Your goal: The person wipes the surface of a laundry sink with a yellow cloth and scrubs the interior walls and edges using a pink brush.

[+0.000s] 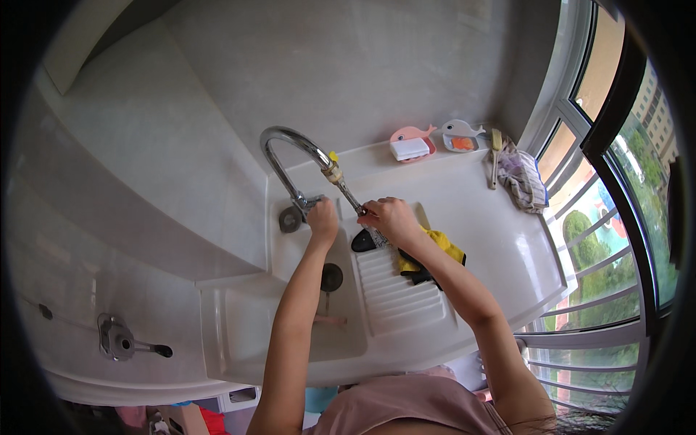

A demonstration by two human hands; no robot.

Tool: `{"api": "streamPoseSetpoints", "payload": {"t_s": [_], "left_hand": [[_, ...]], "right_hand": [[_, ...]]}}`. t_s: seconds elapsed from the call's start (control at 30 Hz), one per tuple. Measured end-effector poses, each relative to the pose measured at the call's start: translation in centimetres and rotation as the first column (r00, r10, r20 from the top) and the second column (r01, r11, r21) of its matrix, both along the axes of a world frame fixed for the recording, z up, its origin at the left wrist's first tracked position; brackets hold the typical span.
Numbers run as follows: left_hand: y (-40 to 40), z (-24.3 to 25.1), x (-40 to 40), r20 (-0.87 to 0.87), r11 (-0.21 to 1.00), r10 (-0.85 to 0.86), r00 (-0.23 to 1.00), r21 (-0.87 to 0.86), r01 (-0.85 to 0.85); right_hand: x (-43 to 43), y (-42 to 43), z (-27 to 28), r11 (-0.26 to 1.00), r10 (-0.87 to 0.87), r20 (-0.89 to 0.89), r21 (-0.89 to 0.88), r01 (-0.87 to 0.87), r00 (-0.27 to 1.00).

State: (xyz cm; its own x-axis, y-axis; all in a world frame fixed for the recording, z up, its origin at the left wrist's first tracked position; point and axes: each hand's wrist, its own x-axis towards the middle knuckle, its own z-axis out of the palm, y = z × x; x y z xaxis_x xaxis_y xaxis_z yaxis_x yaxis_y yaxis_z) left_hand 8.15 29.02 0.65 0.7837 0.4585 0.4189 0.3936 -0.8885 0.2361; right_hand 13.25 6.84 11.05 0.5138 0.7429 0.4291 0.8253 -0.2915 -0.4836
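My left hand [324, 217] is closed at the lever of the chrome faucet [283, 174], left of the washboard. My right hand [392, 218] pinches the end of the flexible spout extension [348, 193] between thumb and fingers. Water [377, 238] runs from it onto a black, rounded object [363, 241] at the top of the ribbed washboard [399, 304]; I cannot tell what that object is. Partly under my right forearm lies a crumpled yellow and black cloth item [443, 244]. The sink basin [340, 348] is to the left of the washboard, partly behind my left forearm.
A pink whale soap dish [418, 157] with a white bar and a grey whale dish [461, 129] with an orange piece stand along the back ledge. A brush [495, 157] and a striped rag [524, 176] lie at the right, near the barred window [592, 266]. Walls rise behind and left.
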Motion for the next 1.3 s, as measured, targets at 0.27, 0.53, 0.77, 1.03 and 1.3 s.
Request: {"api": "streamPoseSetpoints", "payload": {"t_s": [0.27,0.53,0.77,1.03,1.3], "left_hand": [[-2.5,2.5,-1.1,-0.044,0.992,0.072,0.996,-0.101,-0.076],[-11.1,2.0,-4.9,0.545,0.375,0.056,0.837,-0.788,0.488],[-12.0,2.6,-4.8,0.506,0.226,0.011,0.862,-0.841,0.491],[-11.5,-5.7,-8.3,0.078,0.978,-0.036,0.996,-0.202,0.051],[-9.9,0.3,-6.0,0.311,0.468,0.070,0.948,-0.849,0.244]], "right_hand": [[2.2,-2.7,-0.4,0.946,0.307,-0.375,0.221,-0.238,0.874],[1.7,-10.5,-12.6,0.860,-0.328,0.123,-0.371,0.350,0.937],[-4.5,-10.6,-13.4,0.937,0.144,-0.224,-0.283,-0.205,0.964],[-5.2,-10.5,-12.7,0.892,-0.089,-0.239,-0.451,-0.030,0.967],[-0.1,-11.0,-4.5,0.982,-0.140,-0.355,0.073,0.176,0.925]]}}
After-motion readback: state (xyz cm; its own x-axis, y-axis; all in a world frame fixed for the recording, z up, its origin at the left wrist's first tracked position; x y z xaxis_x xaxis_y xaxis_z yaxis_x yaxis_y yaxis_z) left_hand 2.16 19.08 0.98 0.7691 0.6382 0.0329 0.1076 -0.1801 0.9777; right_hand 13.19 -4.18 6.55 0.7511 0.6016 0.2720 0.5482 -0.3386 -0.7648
